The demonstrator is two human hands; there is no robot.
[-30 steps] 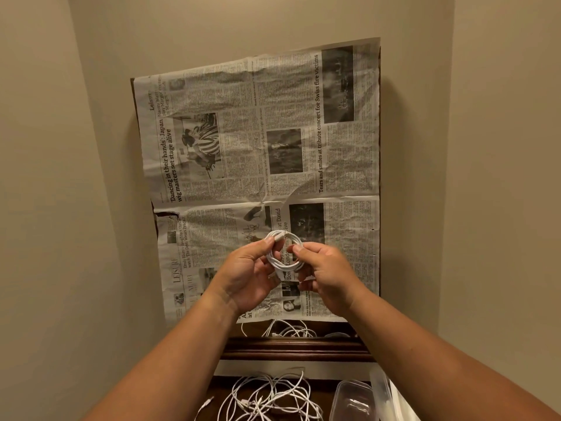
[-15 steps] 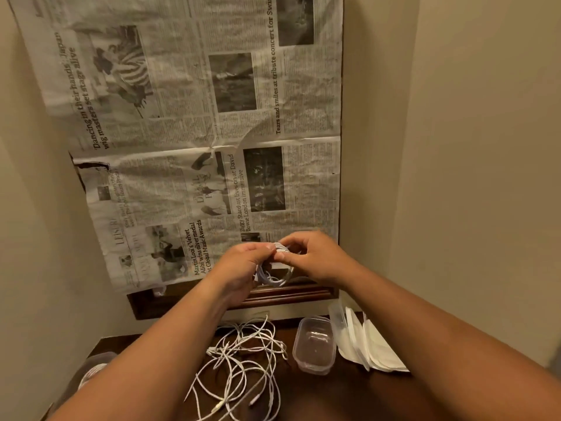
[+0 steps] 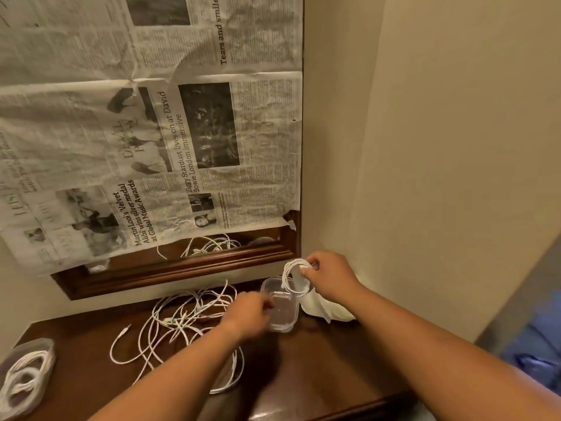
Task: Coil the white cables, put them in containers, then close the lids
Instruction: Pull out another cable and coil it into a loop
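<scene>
My right hand (image 3: 329,276) pinches a coiled white cable (image 3: 294,276) and holds it upright just above the far end of a clear plastic container (image 3: 282,305) on the dark wooden table (image 3: 318,369). My left hand (image 3: 247,312) grips the container's near left rim. A tangle of loose white cables (image 3: 185,323) lies on the table to the left of the container. At the far left a second clear container (image 3: 25,375) holds coiled white cables.
White lids (image 3: 324,308) lean in the corner behind the container, under my right wrist. A newspaper-covered mirror (image 3: 182,262) in a wooden frame hangs on the wall behind the table. Beige walls close in on the left and right.
The view has tilted down to the table. My left hand let go of the coil and dropped to the clear container. My right hand carried the coil right and down over it.
</scene>
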